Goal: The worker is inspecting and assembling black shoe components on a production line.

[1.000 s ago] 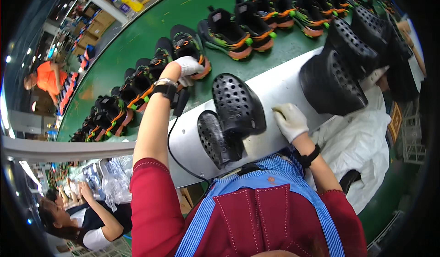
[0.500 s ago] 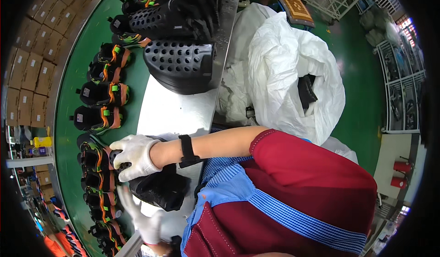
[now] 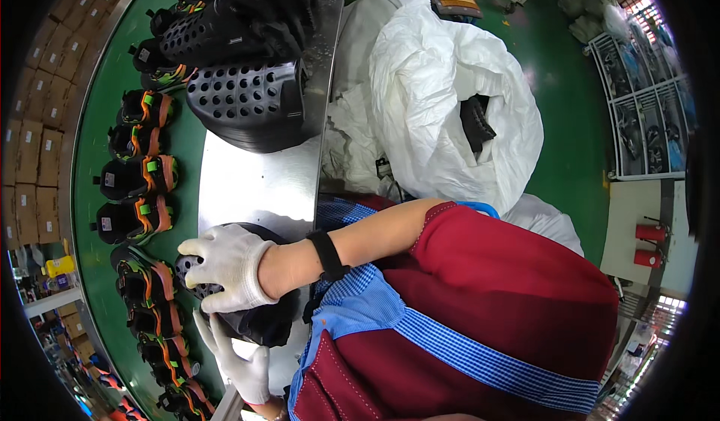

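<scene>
My gloved right hand (image 3: 229, 267) lies over a black perforated plastic piece (image 3: 184, 269), its fingers bent round the top. Below that hand, a dark, glossy part (image 3: 262, 323) shows; I cannot tell whether it belongs to the same piece. My gloved left hand (image 3: 244, 365) is just beneath, fingers stretched out near the piece's lower edge and nothing visible in its palm. Beside both hands runs a row of black shoes (image 3: 124, 179) with orange and green trim on a green surface (image 3: 90, 271). A nested stack of similar perforated pieces (image 3: 244, 109) stands farther up the metal table (image 3: 251, 181).
A large white sack (image 3: 420, 83) with a dark item inside stands beyond the metal edge. Brown cartons (image 3: 37, 151) are piled at the far left. A wire rack (image 3: 645, 121) and red extinguishers (image 3: 649, 245) are at the right.
The whole view has shifted, moving the table and shoes left in the picture. My left hand has risen closer to my right hand, which stays on the perforated piece.
</scene>
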### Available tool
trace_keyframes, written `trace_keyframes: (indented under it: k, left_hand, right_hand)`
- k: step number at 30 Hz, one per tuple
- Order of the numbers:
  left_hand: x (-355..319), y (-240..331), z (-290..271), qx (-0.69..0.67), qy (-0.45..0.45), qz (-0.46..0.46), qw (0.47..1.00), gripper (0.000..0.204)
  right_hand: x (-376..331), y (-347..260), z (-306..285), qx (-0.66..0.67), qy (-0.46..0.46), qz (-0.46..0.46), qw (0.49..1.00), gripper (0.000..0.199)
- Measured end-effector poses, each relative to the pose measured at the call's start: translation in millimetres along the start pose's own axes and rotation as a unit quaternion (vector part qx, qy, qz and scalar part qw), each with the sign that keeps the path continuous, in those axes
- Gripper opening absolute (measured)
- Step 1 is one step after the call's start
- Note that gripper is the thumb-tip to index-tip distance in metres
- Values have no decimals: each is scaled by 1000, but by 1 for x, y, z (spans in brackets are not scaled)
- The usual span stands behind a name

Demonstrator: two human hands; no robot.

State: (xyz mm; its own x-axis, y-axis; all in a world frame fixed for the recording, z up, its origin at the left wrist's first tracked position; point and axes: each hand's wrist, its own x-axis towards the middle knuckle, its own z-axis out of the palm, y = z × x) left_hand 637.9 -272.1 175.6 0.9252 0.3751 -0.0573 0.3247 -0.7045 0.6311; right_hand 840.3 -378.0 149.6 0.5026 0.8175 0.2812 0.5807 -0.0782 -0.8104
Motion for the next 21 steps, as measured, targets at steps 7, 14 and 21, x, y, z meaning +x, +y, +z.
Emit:
trace_keyframes:
  k: [7, 14, 21]
  left_hand:
    - [-2, 50, 0, 253, -5, 34, 967, 76]
    - [2, 56, 0, 232, -12, 38, 972, 64]
    - [14, 76, 5, 271, -20, 60, 960, 64]
  right_hand:
    - [12, 9, 9, -19, 72, -23, 997, 32]
    - [15, 5, 3, -47, 95, -70, 992, 27]
    - [16, 6, -5, -22, 38, -65, 997, 26]
